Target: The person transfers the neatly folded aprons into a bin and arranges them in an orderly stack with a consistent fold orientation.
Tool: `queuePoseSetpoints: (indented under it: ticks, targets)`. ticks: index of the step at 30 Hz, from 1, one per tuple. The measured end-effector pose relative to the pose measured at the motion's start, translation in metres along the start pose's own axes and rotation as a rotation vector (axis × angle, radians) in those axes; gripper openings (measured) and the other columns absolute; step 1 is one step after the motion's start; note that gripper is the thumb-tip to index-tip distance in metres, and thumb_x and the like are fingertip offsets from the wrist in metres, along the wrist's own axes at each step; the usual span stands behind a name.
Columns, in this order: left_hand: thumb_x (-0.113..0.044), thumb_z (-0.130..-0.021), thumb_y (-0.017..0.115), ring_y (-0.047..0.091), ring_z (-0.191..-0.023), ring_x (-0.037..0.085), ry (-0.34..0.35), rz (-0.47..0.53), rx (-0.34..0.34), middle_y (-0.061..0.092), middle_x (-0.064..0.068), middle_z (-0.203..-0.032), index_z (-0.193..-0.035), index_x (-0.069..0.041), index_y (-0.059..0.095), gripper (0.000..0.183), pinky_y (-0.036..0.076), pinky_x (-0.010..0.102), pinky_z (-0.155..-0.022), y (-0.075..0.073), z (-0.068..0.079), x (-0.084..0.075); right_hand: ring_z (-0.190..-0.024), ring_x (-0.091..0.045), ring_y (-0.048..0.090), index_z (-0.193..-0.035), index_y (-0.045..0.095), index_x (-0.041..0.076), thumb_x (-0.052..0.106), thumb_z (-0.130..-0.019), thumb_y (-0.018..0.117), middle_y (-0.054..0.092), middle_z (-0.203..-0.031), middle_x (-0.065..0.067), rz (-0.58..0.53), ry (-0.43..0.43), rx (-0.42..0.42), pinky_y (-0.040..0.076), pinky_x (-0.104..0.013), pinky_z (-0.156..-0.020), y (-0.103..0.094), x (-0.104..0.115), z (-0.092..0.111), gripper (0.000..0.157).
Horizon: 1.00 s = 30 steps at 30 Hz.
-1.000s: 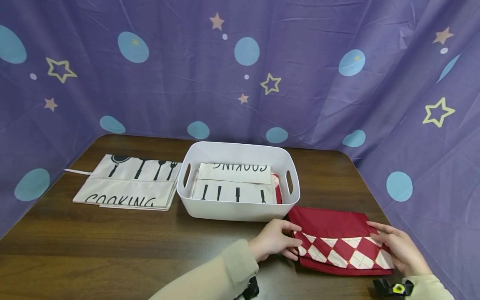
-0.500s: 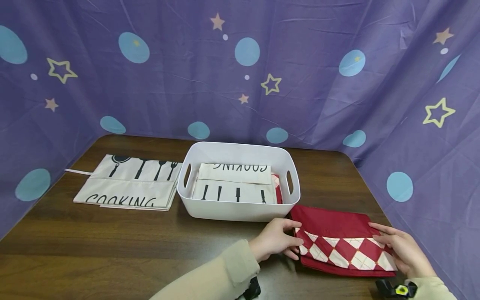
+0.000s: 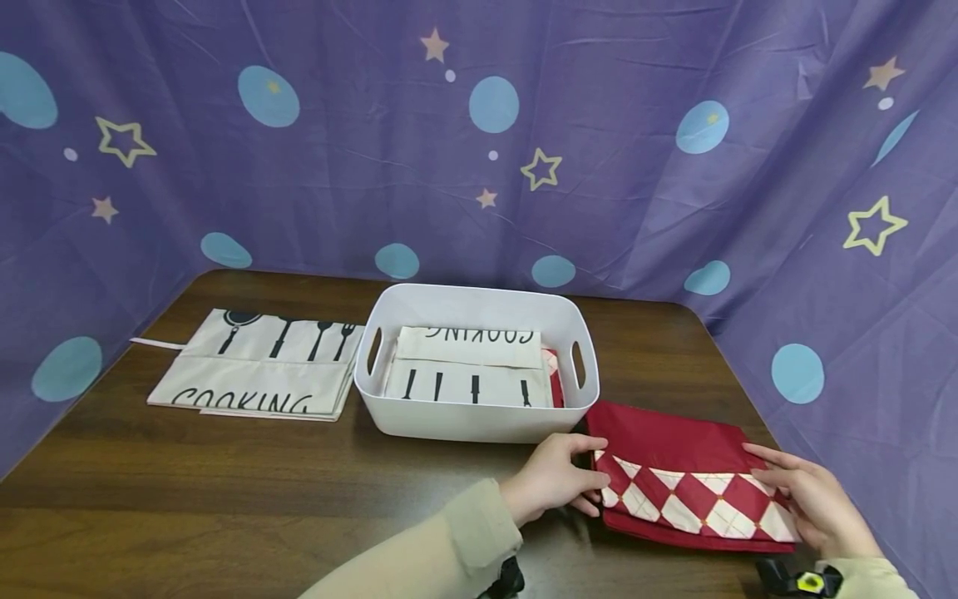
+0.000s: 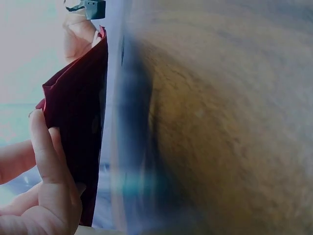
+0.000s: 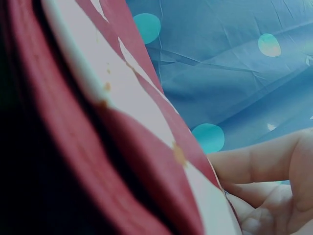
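Observation:
A folded red apron (image 3: pixel 674 437) with a red-and-white diamond band spans both hands at the right front. My left hand (image 3: pixel 555 476) pinches its left edge between thumb and fingers. At the opposite edge, my right hand (image 3: pixel 819 499) grips it, thumb and fingers at the band's right end. In the left wrist view, the apron's dark underside (image 4: pixel 80 107) shows beside the left fingers (image 4: pixel 46 152). The right wrist view shows the folded layers and diamond band (image 5: pixel 146 161) up close, with the right hand (image 5: pixel 264 171) at the edge.
A white plastic basket (image 3: pixel 464 424) stands just left of the apron's back corner. Inside lie a folded cream "COOKING" apron (image 3: pixel 467 378) and a red-and-white cloth (image 3: pixel 555 381). Another folded cream apron (image 3: pixel 254 374) lies on the table's left. A purple curtain (image 3: pixel 629 191) surrounds the table.
Both hands have shifted slightly right with the red apron. Its left end has swung a little away from me, so it sits more slanted. The basket and cream aprons have stayed put.

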<state>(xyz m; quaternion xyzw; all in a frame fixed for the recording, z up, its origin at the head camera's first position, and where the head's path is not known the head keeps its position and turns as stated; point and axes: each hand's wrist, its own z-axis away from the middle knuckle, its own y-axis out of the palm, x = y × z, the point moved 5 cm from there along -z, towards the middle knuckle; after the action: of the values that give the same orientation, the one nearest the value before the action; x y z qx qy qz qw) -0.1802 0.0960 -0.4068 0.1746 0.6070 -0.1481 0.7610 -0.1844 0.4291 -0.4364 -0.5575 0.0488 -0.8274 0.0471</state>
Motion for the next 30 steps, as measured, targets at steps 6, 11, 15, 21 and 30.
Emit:
queuePoseSetpoints:
  ticks: [6,11,15,21,30]
  targets:
    - [0.006,-0.087,0.068,0.058,-0.048,0.01,0.02,-0.008,-0.003,0.065,0.007,-0.077,-0.137,0.0,0.057,0.051,0.061,0.041,-0.059,0.002,0.003,-0.007,-0.084,-0.004,0.068,-0.095,0.073,0.042,-0.002,-0.098,0.049,0.069,-0.096,0.021,-0.074,-0.057,0.057,0.059,-0.024,-0.07,0.0,0.002,0.003,0.051]
    - [0.006,-0.087,0.067,0.057,-0.046,0.008,0.045,0.001,-0.008,0.064,0.007,-0.067,-0.137,-0.002,0.057,0.052,0.061,0.038,-0.059,0.005,0.005,-0.013,-0.083,-0.006,0.07,-0.098,0.074,0.04,-0.003,-0.099,0.046,0.07,-0.097,0.018,-0.118,-0.071,0.09,0.059,-0.025,-0.07,0.0,0.004,0.006,0.052]
    - [0.006,-0.087,0.066,0.057,-0.046,0.008,0.053,0.0,-0.01,0.065,0.007,-0.067,-0.137,-0.002,0.058,0.051,0.061,0.039,-0.059,0.005,0.006,-0.016,-0.084,-0.007,0.07,-0.097,0.074,0.04,-0.003,-0.099,0.045,0.07,-0.097,0.017,-0.138,-0.045,0.088,0.06,-0.027,-0.07,0.0,0.005,0.009,0.052]
    - [0.006,-0.087,0.066,0.056,-0.046,0.007,0.077,-0.013,-0.012,0.064,0.007,-0.065,-0.137,-0.003,0.058,0.051,0.061,0.036,-0.057,0.005,0.006,-0.019,-0.084,-0.007,0.069,-0.099,0.075,0.038,-0.005,-0.099,0.044,0.07,-0.098,0.019,-0.162,-0.07,0.098,0.06,-0.026,-0.07,-0.002,0.01,0.012,0.053]
    - [0.006,-0.086,0.067,0.057,-0.05,0.008,0.108,-0.01,-0.016,0.062,0.009,-0.061,-0.135,-0.007,0.061,0.051,0.06,0.036,-0.056,0.008,0.01,-0.027,-0.088,-0.007,0.07,-0.106,0.076,0.033,-0.006,-0.1,0.041,0.07,-0.104,0.017,-0.234,-0.136,0.162,0.06,-0.027,-0.072,-0.01,0.016,0.014,0.053]
